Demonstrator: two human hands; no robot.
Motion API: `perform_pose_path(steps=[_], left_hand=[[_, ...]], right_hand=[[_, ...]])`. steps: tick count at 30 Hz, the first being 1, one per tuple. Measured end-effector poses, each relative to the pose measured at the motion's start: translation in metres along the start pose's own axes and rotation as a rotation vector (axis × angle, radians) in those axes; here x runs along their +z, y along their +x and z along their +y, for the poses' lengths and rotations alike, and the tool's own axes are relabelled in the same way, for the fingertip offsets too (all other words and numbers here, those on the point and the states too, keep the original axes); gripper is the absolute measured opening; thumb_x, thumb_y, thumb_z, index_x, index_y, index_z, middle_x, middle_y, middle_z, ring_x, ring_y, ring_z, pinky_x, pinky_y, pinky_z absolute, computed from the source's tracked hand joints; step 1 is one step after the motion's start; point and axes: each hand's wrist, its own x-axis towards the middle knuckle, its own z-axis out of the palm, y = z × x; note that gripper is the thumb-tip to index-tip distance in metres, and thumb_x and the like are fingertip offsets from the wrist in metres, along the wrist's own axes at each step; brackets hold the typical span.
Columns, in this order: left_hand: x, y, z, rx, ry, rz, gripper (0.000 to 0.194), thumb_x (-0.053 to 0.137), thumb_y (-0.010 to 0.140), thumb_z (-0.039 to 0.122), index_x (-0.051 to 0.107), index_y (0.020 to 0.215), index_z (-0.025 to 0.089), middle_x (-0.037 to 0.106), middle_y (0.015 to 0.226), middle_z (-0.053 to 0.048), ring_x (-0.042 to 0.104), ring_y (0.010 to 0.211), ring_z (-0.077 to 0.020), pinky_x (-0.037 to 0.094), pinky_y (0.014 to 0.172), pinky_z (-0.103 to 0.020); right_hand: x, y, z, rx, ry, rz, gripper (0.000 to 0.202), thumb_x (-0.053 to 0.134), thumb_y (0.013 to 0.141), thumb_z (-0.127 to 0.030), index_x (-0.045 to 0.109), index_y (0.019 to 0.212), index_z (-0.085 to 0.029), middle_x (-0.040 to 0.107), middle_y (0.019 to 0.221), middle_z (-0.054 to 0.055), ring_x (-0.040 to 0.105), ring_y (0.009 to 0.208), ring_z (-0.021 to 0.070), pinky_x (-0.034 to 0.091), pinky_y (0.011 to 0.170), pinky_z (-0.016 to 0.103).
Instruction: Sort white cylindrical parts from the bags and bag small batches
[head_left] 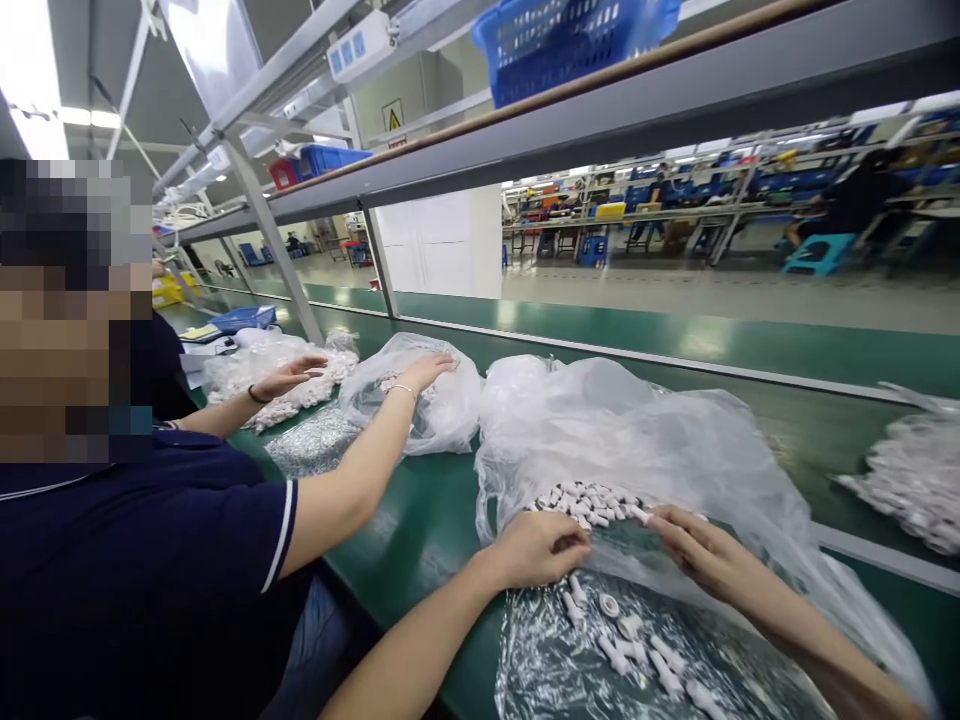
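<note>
A large clear plastic bag (622, 420) lies in front of me, with a pile of small white parts (589, 500) at its opening. My right hand (694, 545) pinches one white part at the right side of that pile. Just left of it, my left hand (544, 548) is curled beside the pile, fingers bent inward; what it holds, if anything, is hidden. Nearer to me, several loose white parts (637, 650) rest on a crinkled clear bag (547, 660).
A co-worker (150, 560) sits at the left, arms reaching over other bags of white parts (409, 400). Another filled bag (911, 475) lies at the far right of the green table (420, 510). A shelf with a blue basket (570, 45) hangs above.
</note>
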Motion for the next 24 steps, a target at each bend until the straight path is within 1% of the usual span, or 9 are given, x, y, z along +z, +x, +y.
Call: perform_pose_path(steps=[3,5,7,10,13,16,19,21,24], left_hand=[[0.002,-0.001,0.001,-0.038,-0.017,0.056,0.016,0.055,0.092,0.029,0.068,0.097,0.019,0.068,0.09,-0.003,0.062,0.078,-0.0139,0.045,0.07,-0.022],[0.004,-0.001,0.001,-0.064,-0.03,0.089,0.017,0.053,0.093,0.029,0.067,0.097,0.019,0.068,0.088,-0.003,0.06,0.075,-0.0137,0.043,0.068,-0.023],[0.004,0.0,0.001,-0.08,-0.043,0.11,0.018,0.052,0.094,0.029,0.066,0.096,0.019,0.067,0.088,-0.002,0.059,0.075,-0.0137,0.043,0.068,-0.024],[0.004,0.0,0.002,-0.09,-0.059,0.12,0.017,0.053,0.093,0.029,0.066,0.095,0.019,0.067,0.088,-0.002,0.059,0.077,-0.0138,0.043,0.069,-0.024],[0.004,-0.001,0.003,-0.091,-0.069,0.104,0.016,0.053,0.093,0.029,0.066,0.094,0.019,0.067,0.088,-0.001,0.06,0.076,-0.0132,0.043,0.069,-0.023],[0.003,-0.001,0.004,-0.085,-0.074,0.068,0.017,0.052,0.094,0.03,0.066,0.094,0.02,0.067,0.088,-0.001,0.06,0.076,-0.0129,0.043,0.067,-0.022],[0.003,-0.001,0.004,-0.083,-0.074,0.038,0.018,0.05,0.095,0.03,0.065,0.096,0.02,0.066,0.088,-0.002,0.06,0.076,-0.0137,0.043,0.067,-0.023],[0.004,-0.001,0.004,-0.074,-0.071,0.018,0.018,0.05,0.094,0.03,0.065,0.095,0.019,0.066,0.088,-0.003,0.059,0.075,-0.0144,0.043,0.067,-0.023],[0.005,-0.002,0.004,-0.046,-0.063,-0.009,0.016,0.052,0.093,0.029,0.065,0.092,0.02,0.065,0.085,-0.002,0.058,0.074,-0.0142,0.042,0.068,-0.023]], right_hand=[[0.002,-0.018,-0.028,0.095,0.302,-0.211,0.051,0.041,0.084,-0.069,0.047,0.1,-0.021,0.034,0.065,-0.004,0.02,0.05,-0.0003,0.02,0.045,0.015],[0.002,-0.028,-0.04,0.07,0.318,-0.267,0.051,0.041,0.085,-0.068,0.047,0.099,-0.02,0.036,0.066,-0.004,0.02,0.051,-0.0005,0.019,0.046,0.015],[0.004,-0.035,-0.046,-0.013,0.173,-0.291,0.049,0.04,0.087,-0.066,0.052,0.099,-0.02,0.046,0.073,-0.001,0.03,0.056,0.0004,0.025,0.051,0.014],[0.014,-0.042,-0.046,-0.154,-0.206,-0.311,0.042,0.041,0.09,-0.059,0.059,0.098,-0.022,0.059,0.086,0.002,0.044,0.069,0.0043,0.031,0.061,0.016],[0.029,-0.046,-0.039,-0.163,-0.527,-0.235,0.034,0.042,0.091,-0.048,0.061,0.095,-0.021,0.062,0.086,0.004,0.043,0.065,0.0059,0.024,0.059,0.019],[0.034,-0.051,-0.033,-0.196,-0.591,-0.138,0.033,0.046,0.089,-0.047,0.063,0.095,-0.019,0.063,0.091,0.005,0.046,0.063,0.0065,0.026,0.056,0.02],[0.019,-0.054,-0.036,-0.261,-0.437,-0.13,0.041,0.044,0.088,-0.055,0.064,0.102,-0.023,0.065,0.099,0.006,0.057,0.076,0.0096,0.037,0.062,0.019],[0.007,-0.048,-0.04,-0.236,-0.384,-0.103,0.043,0.039,0.091,-0.056,0.064,0.105,-0.024,0.065,0.101,0.005,0.059,0.081,0.0103,0.041,0.067,0.019],[-0.003,-0.023,-0.036,-0.152,-0.501,0.088,0.037,0.035,0.094,-0.046,0.063,0.105,-0.023,0.065,0.103,0.005,0.059,0.084,0.0105,0.038,0.067,0.019]])
